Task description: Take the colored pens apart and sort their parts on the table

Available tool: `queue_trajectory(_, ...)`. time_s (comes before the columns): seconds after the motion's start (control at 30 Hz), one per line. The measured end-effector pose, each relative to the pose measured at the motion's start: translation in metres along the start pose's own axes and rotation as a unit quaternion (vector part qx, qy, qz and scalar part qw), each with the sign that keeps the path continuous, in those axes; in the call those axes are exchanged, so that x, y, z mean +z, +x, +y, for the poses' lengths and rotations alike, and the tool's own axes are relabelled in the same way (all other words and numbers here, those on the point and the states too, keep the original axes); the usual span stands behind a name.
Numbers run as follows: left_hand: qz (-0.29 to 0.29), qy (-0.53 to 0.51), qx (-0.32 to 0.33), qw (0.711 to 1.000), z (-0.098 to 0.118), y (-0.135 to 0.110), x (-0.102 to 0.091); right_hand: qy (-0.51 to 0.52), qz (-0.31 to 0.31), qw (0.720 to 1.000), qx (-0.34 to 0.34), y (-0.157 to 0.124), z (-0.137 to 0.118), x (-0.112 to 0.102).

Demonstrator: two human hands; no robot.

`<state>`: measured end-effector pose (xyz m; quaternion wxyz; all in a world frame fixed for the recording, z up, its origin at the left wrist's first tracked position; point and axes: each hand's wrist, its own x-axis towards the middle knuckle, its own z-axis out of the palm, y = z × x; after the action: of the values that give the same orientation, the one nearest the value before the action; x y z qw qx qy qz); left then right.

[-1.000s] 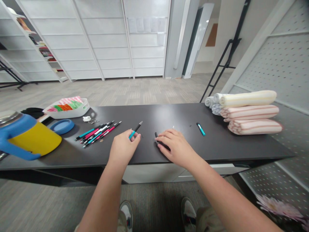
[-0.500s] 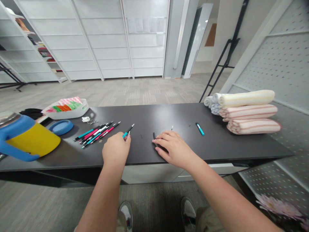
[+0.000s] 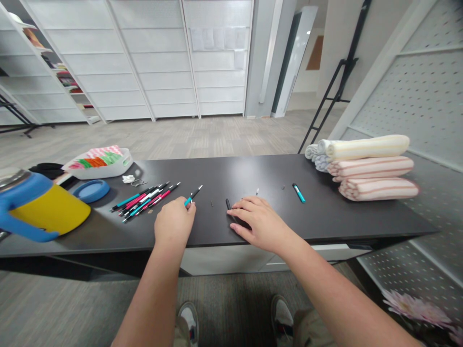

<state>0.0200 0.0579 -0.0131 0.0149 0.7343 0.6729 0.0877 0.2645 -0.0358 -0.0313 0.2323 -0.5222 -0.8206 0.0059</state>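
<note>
Two bare hands are working over the tabletop while I'm standing by. The left hand is closing its thumb and fingers around a teal pen, whose dark end is pointing forward, away from the hand. The right hand is lying palm down, fingers loosely bent and partly spread, over a slim black piece that is poking out beyond the fingertips; I can't tell whether the fingers are gripping it or only touching it.

The teal pen is looking light, stiff and smooth, perhaps a little slippery; I'd be pinching it midway along the barrel, sparing the thin tip. The black piece is probably inclined to roll, so I'd be pressing it lightly from above.

Between the hands, a tiny dark part is lying loose. Beyond the right hand's knuckles a small pale piece is showing, and farther to its right a short teal piece is resting. Left of the left hand, a pile of pens is sitting.
</note>
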Motion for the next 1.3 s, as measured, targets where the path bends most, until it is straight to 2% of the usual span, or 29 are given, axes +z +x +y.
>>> queue_trajectory(0.17,0.007,0.015,0.028,0.999,-0.003,0.003,0.002,0.004,-0.009,1.000,0.002,0.000,0.000,-0.001)
queue_trajectory(0.33,0.016,0.006,0.024,1.000,-0.003,0.002,0.000,0.008,-0.016,1.000,0.000,0.000,-0.002,-0.002)
queue_trajectory(0.57,0.030,-0.067,0.063,0.995,0.019,-0.009,0.001,0.015,-0.021,1.000,-0.018,0.000,-0.004,-0.003)
queue_trajectory(0.8,0.039,-0.027,0.060,0.997,0.038,-0.016,0.014,0.019,-0.028,0.999,-0.042,-0.001,-0.003,-0.002)
queue_trajectory(1.13,0.040,0.006,0.060,0.997,0.042,-0.018,0.011,0.007,-0.022,0.999,-0.042,-0.001,-0.005,-0.003)
queue_trajectory(1.3,0.053,0.014,0.061,0.997,0.043,-0.018,0.012,-0.020,-0.005,1.000,-0.006,0.003,-0.014,0.000)
